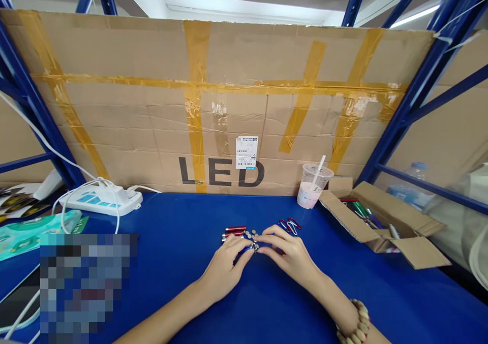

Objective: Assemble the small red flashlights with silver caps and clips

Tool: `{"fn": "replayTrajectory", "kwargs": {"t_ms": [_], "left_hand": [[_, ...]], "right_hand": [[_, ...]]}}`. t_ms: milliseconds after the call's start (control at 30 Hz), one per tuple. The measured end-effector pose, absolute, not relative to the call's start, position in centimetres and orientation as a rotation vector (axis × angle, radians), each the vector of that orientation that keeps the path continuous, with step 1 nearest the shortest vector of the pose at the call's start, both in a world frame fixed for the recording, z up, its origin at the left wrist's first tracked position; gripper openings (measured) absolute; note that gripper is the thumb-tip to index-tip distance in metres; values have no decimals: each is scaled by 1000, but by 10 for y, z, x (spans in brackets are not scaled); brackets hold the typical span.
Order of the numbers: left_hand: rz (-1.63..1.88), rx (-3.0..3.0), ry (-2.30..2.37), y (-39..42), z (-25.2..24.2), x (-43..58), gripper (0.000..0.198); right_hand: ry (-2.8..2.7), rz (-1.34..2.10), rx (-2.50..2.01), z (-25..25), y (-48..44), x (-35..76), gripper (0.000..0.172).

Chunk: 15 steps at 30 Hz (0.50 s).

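Observation:
My left hand [224, 269] pinches a small blue metal tube [244, 249], which looks like a mini flashlight, with a silvery end toward the right. At that end, the thumb and forefinger of my right hand [293, 255] close together; my fingers hide what is between them. Just behind lie small red metal tubes [235, 229], partly covered by my left hand. Several button cells [248, 234] are scattered beside them. Beyond my right hand are small red and blue carabiner clips [290, 225].
An open cardboard box [353, 219] of coloured tubes stands at right, near a plastic cup with a straw [313, 186]. At left are a white power strip [101, 201], cables and a green packet [36, 232]. A large taped cardboard sheet [152, 120] walls off the back.

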<state>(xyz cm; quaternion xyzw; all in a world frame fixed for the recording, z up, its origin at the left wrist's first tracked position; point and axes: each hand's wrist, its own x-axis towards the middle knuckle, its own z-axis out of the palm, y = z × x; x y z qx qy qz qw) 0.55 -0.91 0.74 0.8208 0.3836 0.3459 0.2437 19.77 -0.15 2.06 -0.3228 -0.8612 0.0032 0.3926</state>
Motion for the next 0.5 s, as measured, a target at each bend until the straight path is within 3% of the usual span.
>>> {"fn": "replayTrajectory", "kwargs": {"t_ms": [500], "left_hand": [[824,2272,1070,-10,5,7,24]], "right_hand": [[-2229,-79,-713,20,-1,202,21]]}}
